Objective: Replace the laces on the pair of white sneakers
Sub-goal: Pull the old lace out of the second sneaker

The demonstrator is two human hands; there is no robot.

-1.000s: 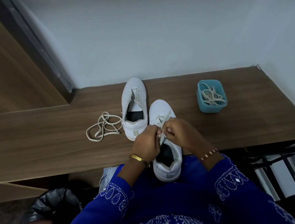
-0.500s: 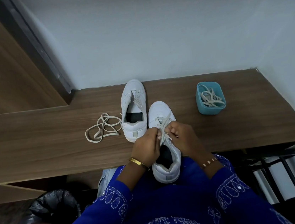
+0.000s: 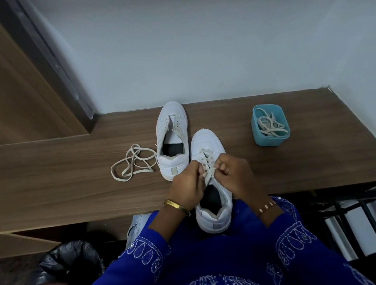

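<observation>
Two white sneakers stand on the wooden desk [image 3: 45,183]. The near sneaker [image 3: 214,212] overhangs the front edge, heel toward me, with a cream lace [image 3: 207,163] threaded through its eyelets. My left hand [image 3: 187,185] and my right hand [image 3: 236,174] each pinch a strand of that lace just above the tongue, close together. The far sneaker [image 3: 172,134] sits behind and left of it, with no lace in it. A loose cream lace [image 3: 132,163] lies coiled on the desk to its left.
A small teal tub [image 3: 258,138] holding another tangled lace [image 3: 270,125] stands on the desk at the right. A wall runs behind the desk and a wooden panel rises at left. A black bin bag [image 3: 71,258] sits below left, a dark metal rack [image 3: 361,215] below right.
Both hands have drawn slightly apart, with the lace strands now showing between them. The near sneaker stays in place.
</observation>
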